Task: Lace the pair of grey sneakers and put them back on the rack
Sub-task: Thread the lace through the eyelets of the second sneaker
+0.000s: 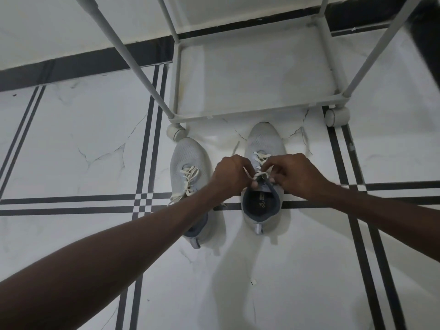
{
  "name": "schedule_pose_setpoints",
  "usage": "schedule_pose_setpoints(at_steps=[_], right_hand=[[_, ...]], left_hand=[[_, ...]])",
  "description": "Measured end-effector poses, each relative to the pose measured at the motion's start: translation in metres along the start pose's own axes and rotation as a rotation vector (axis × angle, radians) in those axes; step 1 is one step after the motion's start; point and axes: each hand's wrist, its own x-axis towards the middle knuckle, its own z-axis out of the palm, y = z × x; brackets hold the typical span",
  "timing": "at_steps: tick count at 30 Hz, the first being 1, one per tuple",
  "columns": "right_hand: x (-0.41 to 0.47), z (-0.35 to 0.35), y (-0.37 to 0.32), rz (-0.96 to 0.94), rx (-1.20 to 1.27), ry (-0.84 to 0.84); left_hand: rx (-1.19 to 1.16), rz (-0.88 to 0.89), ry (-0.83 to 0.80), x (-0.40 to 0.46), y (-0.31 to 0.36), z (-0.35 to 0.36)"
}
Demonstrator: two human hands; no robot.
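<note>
Head view looks down on the pair of grey sneakers standing side by side on the tiled floor (71, 139), toes toward the rack (250, 110), whose lowest shelf lies bare just beyond them. Both hands work over the right sneaker (263, 203): the left hand (229, 173) is curled and pinches one end of the white lace (260, 173) near the top eyelets, while the right hand (297, 173) is closed on the other end at the tongue. The left sneaker (190, 163) sits just beside it, partly under the left forearm, its lace threaded but trailing loose to the floor. The step in hand looks like threading or tightening the last crossings. To do it well, keep both ends even, pull each crossing snug from toe upward before the top ones, and hold the tongue flat and centred so the lace does not twist. The left sneaker probably needs its ends tidied too before either goes on the shelf.
</note>
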Motion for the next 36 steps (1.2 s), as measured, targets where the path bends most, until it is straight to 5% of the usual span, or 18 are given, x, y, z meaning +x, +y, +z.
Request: schedule_pose_setpoints(at_steps=[5,13,24,29,32,36], right_hand=[[0.001,0.0,0.004,0.009,-0.047,0.083],[-0.014,0.005,0.018,-0.214,-0.318,0.066],[-0.011,0.0,0.032,-0.271,-0.476,0.047],[-0.008,-0.012,0.027,-0.11,-0.305,-0.087],[-0.007,-0.021,0.024,0.038,-0.227,-0.215],[-0.014,-0.038,0.02,0.222,0.269,-0.404]], left_hand=[[-0.066,0.013,0.011,0.001,-0.008,-0.006],[0.277,0.301,0.016,-0.02,-0.021,0.0],[0.419,0.234,-0.024,-0.024,-0.015,0.009],[0.217,0.163,-0.141,-0.021,-0.023,0.006],[-0.206,0.016,-0.342,-0.024,-0.03,-0.005],[-0.664,-0.038,-0.27,-0.023,-0.029,-0.019]])
